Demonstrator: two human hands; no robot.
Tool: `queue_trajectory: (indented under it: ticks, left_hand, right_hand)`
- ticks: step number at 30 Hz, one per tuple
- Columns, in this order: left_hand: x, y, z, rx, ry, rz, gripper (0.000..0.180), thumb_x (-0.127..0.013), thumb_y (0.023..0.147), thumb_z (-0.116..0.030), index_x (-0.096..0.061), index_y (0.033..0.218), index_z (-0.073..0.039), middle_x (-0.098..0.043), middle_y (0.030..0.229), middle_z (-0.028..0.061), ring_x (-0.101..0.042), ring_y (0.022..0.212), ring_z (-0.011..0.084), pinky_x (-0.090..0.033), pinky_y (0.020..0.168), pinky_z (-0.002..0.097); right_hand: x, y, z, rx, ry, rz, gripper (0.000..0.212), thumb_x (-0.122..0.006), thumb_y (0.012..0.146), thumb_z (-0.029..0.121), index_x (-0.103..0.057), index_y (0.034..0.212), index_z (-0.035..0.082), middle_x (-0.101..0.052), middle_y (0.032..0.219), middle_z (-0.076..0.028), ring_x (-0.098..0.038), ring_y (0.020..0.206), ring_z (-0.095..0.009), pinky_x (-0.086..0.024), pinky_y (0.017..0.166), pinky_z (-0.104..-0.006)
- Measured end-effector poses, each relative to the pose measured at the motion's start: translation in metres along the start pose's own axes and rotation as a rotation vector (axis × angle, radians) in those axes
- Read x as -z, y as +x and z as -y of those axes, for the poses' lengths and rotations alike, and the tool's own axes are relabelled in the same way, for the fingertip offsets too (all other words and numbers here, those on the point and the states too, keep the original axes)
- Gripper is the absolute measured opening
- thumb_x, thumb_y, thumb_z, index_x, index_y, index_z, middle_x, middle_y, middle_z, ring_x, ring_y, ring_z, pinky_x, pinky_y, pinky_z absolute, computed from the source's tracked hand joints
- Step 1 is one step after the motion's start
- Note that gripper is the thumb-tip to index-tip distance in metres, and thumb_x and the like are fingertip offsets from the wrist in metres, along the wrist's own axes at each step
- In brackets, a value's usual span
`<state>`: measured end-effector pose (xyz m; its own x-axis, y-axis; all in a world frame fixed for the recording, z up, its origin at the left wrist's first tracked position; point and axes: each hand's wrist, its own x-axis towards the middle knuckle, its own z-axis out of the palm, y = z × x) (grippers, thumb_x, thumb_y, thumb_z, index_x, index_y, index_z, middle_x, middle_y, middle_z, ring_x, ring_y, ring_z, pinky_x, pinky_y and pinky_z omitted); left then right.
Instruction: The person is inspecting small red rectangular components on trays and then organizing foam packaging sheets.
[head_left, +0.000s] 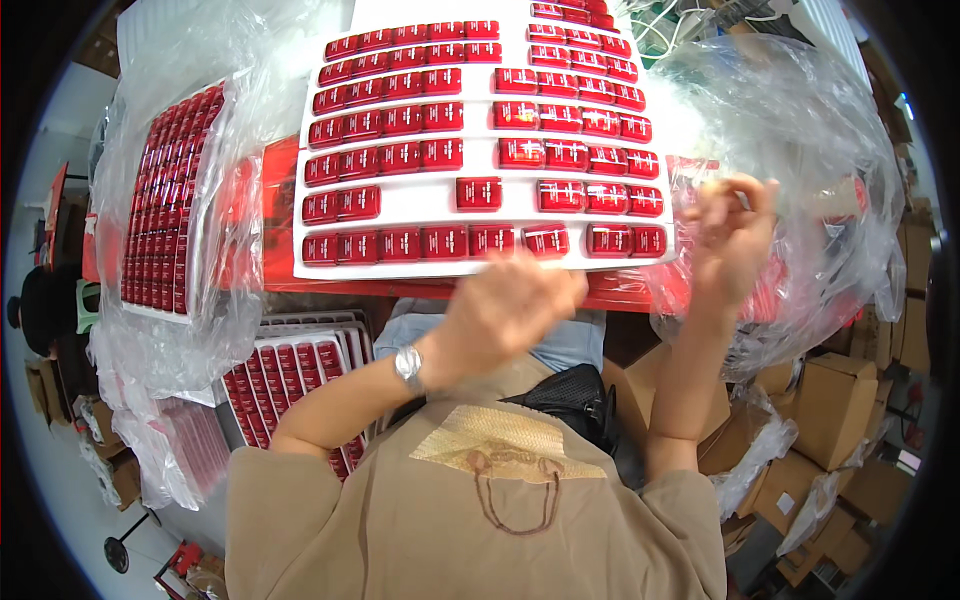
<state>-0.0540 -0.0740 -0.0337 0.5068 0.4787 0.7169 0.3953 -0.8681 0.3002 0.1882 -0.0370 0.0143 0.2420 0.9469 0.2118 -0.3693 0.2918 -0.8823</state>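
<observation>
A white tray (480,205) on the table carries rows of small glossy red rectangular containers (402,242) with pale print. My left hand (515,305), with a watch on its wrist, is smeared by motion at the tray's near edge. Just beyond it one red container (545,240) sits slightly tilted in the nearest row. The left fingers are too blurred to show whether they hold anything. Raised by the tray's right edge is my right hand (735,225), fingers bent but apart, with nothing visible in them. Gaps show the white tray between containers in several rows.
Clear plastic wrap (790,150) heaps up on the right. At left, another filled tray (170,200) lies in plastic film. More trays of red containers (290,380) are stacked below the table's left side. Cardboard boxes (825,410) crowd the lower right.
</observation>
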Motion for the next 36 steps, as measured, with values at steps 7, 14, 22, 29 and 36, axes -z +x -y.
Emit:
queue_trajectory:
  ticks: [7, 14, 22, 29, 36]
  left_hand:
    - [-0.058, -0.062, 0.01, 0.049, -0.489, 0.754, 0.015, -0.048, 0.081, -0.008, -0.054, 0.094, -0.003, -0.055, 0.101, 0.0196, -0.061, 0.089, 0.0342, -0.052, 0.067, 0.0406]
    - [-0.006, -0.021, -0.01, 0.175, -0.787, 0.747, 0.018, -0.062, 0.079, -0.008, -0.054, 0.093, -0.002, -0.051, 0.102, 0.0142, -0.061, 0.083, 0.0293, -0.052, 0.073, 0.0362]
    - [0.056, 0.065, 0.05, 0.886, -1.411, -0.247, 0.039, -0.067, 0.078, 0.003, -0.051, 0.113, 0.0, -0.053, 0.113, 0.0089, -0.056, 0.102, 0.0166, -0.051, 0.087, 0.0266]
    - [0.048, 0.052, 0.059, 0.978, -1.53, -0.306, 0.041, -0.065, 0.078, 0.005, -0.052, 0.117, 0.001, -0.053, 0.111, 0.0097, -0.054, 0.102, 0.0167, -0.049, 0.086, 0.0272]
    - [0.05, 0.053, 0.057, 0.566, -0.497, 0.001, 0.051, -0.069, 0.076, -0.003, -0.052, 0.124, -0.005, -0.053, 0.101, 0.0109, -0.055, 0.095, 0.0158, -0.046, 0.079, 0.0264]
  right_hand:
    - [0.057, 0.006, 0.003, -0.36, 0.583, -0.343, 0.028, -0.041, 0.095, 0.017, -0.05, 0.108, -0.006, -0.049, 0.109, -0.022, -0.047, 0.107, -0.031, -0.044, 0.093, -0.0423]
    - [-0.004, -0.014, -0.008, -0.276, 0.18, 0.045, 0.032, -0.044, 0.097, 0.029, -0.056, 0.106, 0.001, -0.059, 0.071, -0.007, -0.054, 0.058, -0.013, -0.039, 0.049, -0.0223]
    - [-0.079, 0.007, -0.009, -0.172, -0.089, 0.083, 0.026, -0.058, 0.091, 0.014, -0.06, 0.107, -0.006, -0.059, 0.072, -0.004, -0.052, 0.059, -0.007, -0.039, 0.053, -0.0198]
    - [-0.103, 0.008, -0.019, -0.066, -0.064, 0.175, 0.021, -0.061, 0.084, -0.002, -0.059, 0.105, -0.004, -0.066, 0.085, -0.012, -0.063, 0.077, -0.012, -0.05, 0.068, -0.021]
    - [-0.12, 0.009, -0.03, 0.202, -0.298, 0.238, 0.02, -0.068, 0.077, -0.005, -0.063, 0.096, -0.004, -0.067, 0.086, -0.012, -0.065, 0.079, -0.015, -0.053, 0.068, -0.023]
